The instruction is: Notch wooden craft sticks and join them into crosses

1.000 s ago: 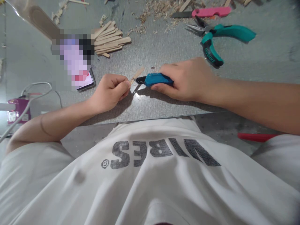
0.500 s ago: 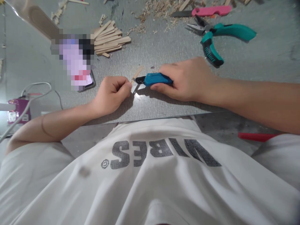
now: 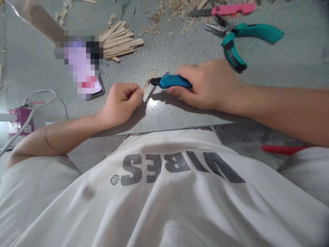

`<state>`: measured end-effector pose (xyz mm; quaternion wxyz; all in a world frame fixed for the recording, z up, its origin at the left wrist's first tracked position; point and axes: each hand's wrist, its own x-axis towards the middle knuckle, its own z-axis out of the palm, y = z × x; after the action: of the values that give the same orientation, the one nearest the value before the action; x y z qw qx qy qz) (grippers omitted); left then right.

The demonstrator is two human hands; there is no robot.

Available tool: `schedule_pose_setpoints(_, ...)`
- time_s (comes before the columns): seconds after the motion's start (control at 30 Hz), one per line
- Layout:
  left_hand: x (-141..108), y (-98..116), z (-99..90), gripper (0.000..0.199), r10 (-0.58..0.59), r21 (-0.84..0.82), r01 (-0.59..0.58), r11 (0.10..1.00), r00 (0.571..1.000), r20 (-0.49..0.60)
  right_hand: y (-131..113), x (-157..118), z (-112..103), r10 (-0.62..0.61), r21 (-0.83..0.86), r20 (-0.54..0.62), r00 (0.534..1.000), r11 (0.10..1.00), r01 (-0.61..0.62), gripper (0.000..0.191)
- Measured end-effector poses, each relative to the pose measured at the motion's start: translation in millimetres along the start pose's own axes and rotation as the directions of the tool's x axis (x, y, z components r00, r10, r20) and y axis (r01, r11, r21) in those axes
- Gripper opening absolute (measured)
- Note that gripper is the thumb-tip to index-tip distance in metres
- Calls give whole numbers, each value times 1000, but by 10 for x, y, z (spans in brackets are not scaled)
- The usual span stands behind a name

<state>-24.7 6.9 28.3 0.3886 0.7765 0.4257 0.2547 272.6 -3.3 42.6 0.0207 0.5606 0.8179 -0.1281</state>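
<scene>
Pinched in my left hand is a small wooden stick, pointing up and away from my fingertips. My right hand is wrapped round a blue-handled cutting tool, whose black head points left. The tool's tip touches or nearly touches the stick's upper part; the exact contact is too small to tell. Both hands are over the grey table, near its front edge. Beyond my left hand lies a fanned pile of flat wooden sticks.
Teal-handled pliers and a pink-handled knife lie beyond my right hand. Wood shavings are scattered at the back. A phone, partly pixelated, is at left, with a purple plug block and white cable.
The blue tool and my right hand have shifted slightly up and to the right, and the tool's head now sits higher along the stick. My left hand has barely moved.
</scene>
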Motion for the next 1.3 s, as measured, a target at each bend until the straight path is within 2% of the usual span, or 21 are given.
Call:
schedule_pose_setpoints(0.13,4,5,15,48,-4,-2,4,1000,1000,-18,43,-17,45,-51,91,-28,998,994,54,68)
schedule_pose_setpoints(0.27,-3,28,30,48,-6,6,6,1000,1000,-31,45,-29,73,-68,87,-29,997,994,71,71)
schedule_pose_setpoints(0.5,-14,-4,51,51,-13,20,14,1000,999,-53,-41,-55,46,-36,11,-15,999,999,36,78)
schedule_pose_setpoints(0.73,-23,12,24,51,16,42,-15,999,1000,-18,-27,-23,4,47,-33,-36,998,998,-48,70)
schedule_pose_setpoints(0.87,-53,8,30,44,19,9,-19,1000,999,-30,13,-24,25,-9,-45,-13,1000,999,8,76)
schedule_pose_setpoints(0.97,-79,-17,55,42,22,-45,-24,999,998,-60,54,-25,55,-53,-16,-43,998,999,52,78)
schedule_pose_setpoints(1.13,-99,-84,99,33,24,-137,-36,990,996,-89,126,2,53,-69,-16,-45,997,998,68,79)
schedule_pose_setpoints(1.3,-107,-97,94,35,36,-168,-52,984,994,-100,261,27,126,-109,19,-85,990,994,111,82)
